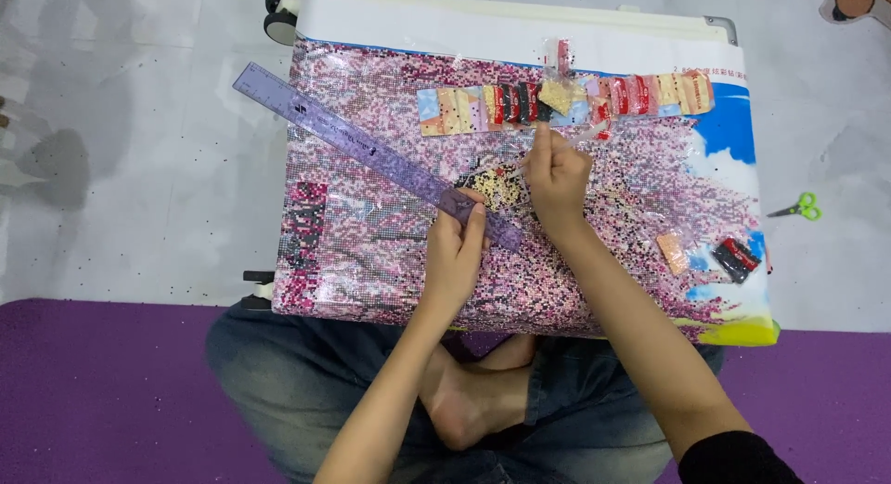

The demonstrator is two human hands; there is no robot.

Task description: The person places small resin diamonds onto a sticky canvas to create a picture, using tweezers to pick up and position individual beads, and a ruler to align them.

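Observation:
A large pink mosaic canvas [371,252] lies in front of me, on top of a white wheeled case. My left hand [455,252] grips the near end of a long translucent purple ruler [353,141] that runs diagonally up-left across the canvas. My right hand [557,178] pinches a thin pen-like tool whose tip is hard to make out, just beside a small tray of yellow and dark beads [497,185]. A row of small coloured bead packets [566,102] lies across the upper part of the canvas.
Two loose packets, one orange [672,253] and one red and black [738,258], rest at the canvas's right side. Green-handled scissors [798,207] lie on the grey floor to the right. A purple mat [111,391] is under my crossed legs. The case's wheel [278,18] shows at top left.

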